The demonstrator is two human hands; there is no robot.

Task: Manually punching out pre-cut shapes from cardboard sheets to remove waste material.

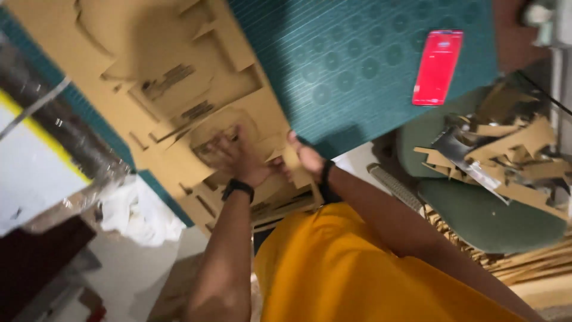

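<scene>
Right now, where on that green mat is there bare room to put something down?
The green mat is bare between the cardboard sheet and the red phone. It is crowded where the left hand and right hand press the sheet, and on the chair heaped with cardboard scraps.

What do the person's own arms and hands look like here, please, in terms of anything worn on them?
Both forearms are bare, with no sleeves reaching them and no gloves. The left hand has a black band at its wrist, like a watch or tracker. The right hand has a similar dark band at its wrist. An orange-yellow top covers the torso.
</scene>
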